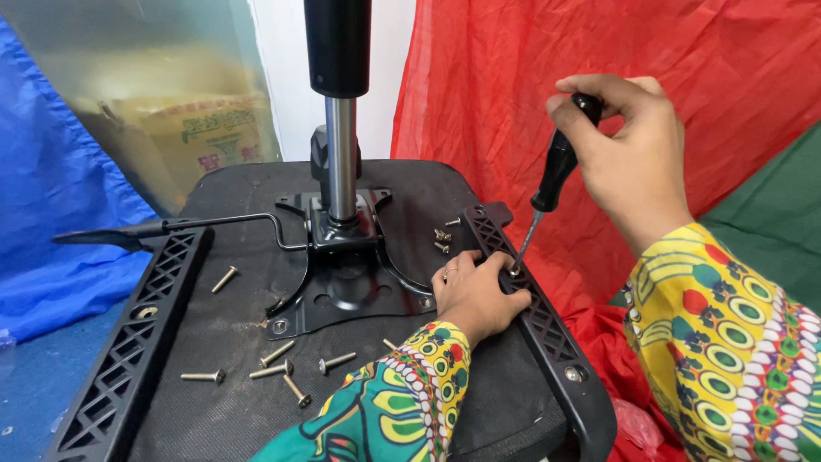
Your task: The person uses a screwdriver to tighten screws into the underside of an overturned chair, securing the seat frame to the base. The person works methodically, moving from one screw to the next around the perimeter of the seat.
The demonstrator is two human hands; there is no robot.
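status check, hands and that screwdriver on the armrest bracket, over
Right hand gripping screwdriver, tip in right armrest bracket. Left hand pressing on bracket beside tip. Loose screws on seat underside, clear of the tool.

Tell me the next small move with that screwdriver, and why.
Probably turn the screwdriver to drive the screw: its tip sits in a hole of the right armrest bracket, the right hand grips its handle, and the left hand steadies the bracket.
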